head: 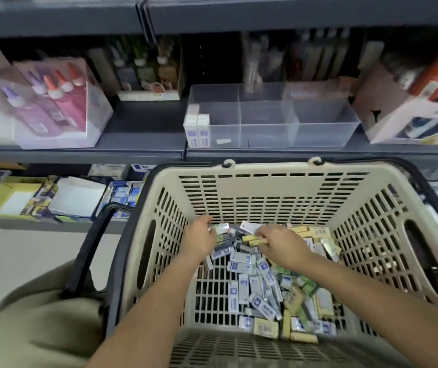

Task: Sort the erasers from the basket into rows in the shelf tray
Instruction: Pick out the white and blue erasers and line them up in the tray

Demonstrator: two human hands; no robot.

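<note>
My right fingers (264,231) are pinching tan erasers (249,239) at the basket's (265,181) far wall (left fingers (204,224): cannot tell), gathering a matching row.

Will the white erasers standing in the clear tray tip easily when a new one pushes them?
Probably: the erasers stand on end, tall and narrow. The tray wall at their left may steady them. Small boxed blocks, likely stiff and light.

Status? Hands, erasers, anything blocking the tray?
Right hand grips tan erasers in basket; left hand on the pile, grip unclear. Tray holds a few boxed erasers, far left. Path to tray open.
</note>
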